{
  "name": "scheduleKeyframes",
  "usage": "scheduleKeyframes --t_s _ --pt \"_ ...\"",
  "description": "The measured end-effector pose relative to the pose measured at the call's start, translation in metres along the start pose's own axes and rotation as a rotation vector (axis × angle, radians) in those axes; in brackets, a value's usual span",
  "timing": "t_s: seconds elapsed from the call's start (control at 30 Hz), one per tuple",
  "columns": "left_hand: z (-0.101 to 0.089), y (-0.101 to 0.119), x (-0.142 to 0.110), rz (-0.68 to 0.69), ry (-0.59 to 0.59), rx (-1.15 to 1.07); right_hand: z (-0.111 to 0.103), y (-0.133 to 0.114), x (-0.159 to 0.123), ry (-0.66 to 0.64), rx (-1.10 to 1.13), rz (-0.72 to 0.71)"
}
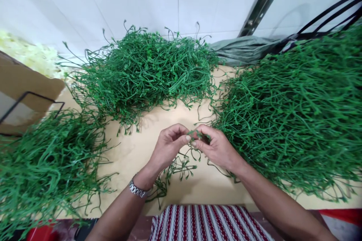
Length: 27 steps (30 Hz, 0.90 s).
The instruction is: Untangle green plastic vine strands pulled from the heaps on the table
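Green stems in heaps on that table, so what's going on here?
Someone's left hand and right hand are close together, pinching a small green piece above the table. Thin green stems lie around them in a left heap, a far heap and a right heap. A few loose stems lie between the hands and the table's near edge.

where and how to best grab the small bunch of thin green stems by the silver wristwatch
Probably pinch the small bunch of thin green stems at its right end, coming from the right: stems fan out there over pale tabletop, while the lower end lies close to the silver metal wristwatch.
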State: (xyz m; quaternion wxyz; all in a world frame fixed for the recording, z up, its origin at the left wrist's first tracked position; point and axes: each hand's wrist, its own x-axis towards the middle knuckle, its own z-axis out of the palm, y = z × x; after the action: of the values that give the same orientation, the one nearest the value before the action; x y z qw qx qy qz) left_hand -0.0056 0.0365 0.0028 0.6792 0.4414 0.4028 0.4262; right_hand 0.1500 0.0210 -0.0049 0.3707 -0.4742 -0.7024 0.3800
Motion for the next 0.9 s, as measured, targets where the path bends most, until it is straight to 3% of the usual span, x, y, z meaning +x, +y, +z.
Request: scheduleKeyframes --t_s 0.27,0.53,0.73,0.8,0.9 --pt "-0.011 0.010 0.000 -0.200 -0.159 0.224 -0.003 -0.005 -0.004 -0.047 -0.164 -0.207" --pt "-0.012 0.019 -0.002 -0.006 -0.301 0.498 -0.009 -0.006 -0.006 -0.135 -0.248 -0.259" --pt "-0.010 0.015 -0.003 0.016 -0.367 0.607 -0.012 -0.018 -0.011 -0.303 -0.561 -0.246" --pt "-0.009 0.015 -0.005 -0.004 -0.382 0.652 -0.012 -0.021 -0.010 -0.327 -0.548 -0.233" --pt "-0.009 0.015 -0.007 -0.075 -0.454 0.551 -0.013 -0.020 -0.007 -0.393 -0.317 -0.149"
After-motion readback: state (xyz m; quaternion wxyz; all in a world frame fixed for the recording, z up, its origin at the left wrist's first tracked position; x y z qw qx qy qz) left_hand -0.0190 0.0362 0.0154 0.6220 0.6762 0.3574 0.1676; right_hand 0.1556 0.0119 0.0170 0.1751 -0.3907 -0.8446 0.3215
